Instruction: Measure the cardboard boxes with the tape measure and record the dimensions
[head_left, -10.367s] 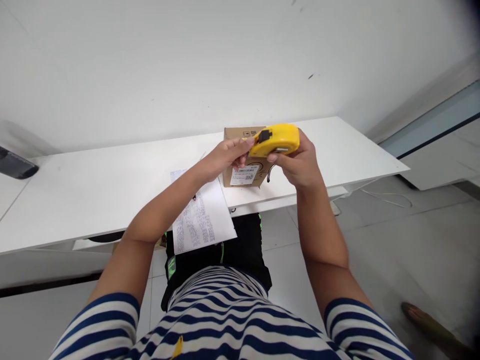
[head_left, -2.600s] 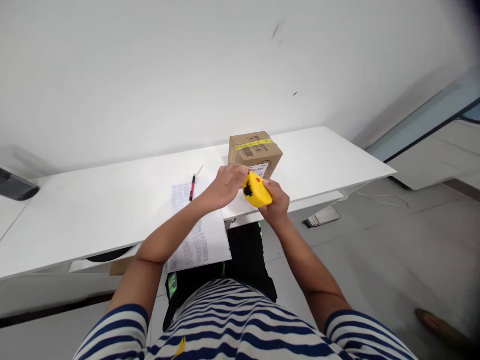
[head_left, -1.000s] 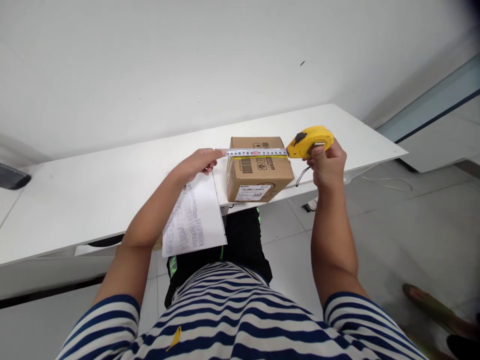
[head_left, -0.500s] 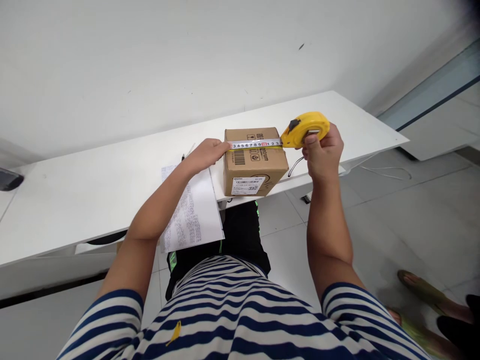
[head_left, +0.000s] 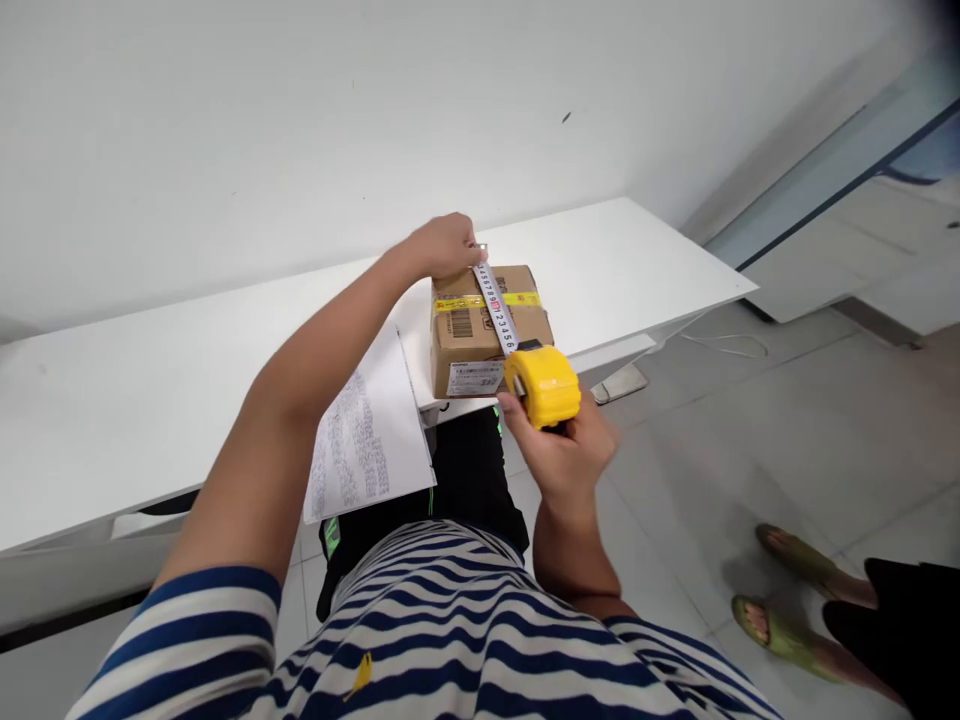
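A brown cardboard box [head_left: 450, 345] with yellow tape and a white label stands at the table's front edge. The pulled-out blade of a yellow tape measure [head_left: 551, 385] runs across the box top from back to front. At the far edge of the box, my left hand [head_left: 450, 245] is closed, pinching the blade near its end. My right hand [head_left: 574, 445] grips the yellow case, low at the box's near right corner. Part of the label is covered by the case.
The box rests on a long white table [head_left: 172, 360] against a white wall [head_left: 300, 120]. A written sheet of paper [head_left: 367, 440] hangs over the front edge, left of the box. To the right, another person's feet in green sandals [head_left: 787, 630] are on the tiled floor.
The tape measure has turned from lying left-to-right across the box to running back-to-front. My left hand moved to the far edge; my right hand came nearer and lower with the case.
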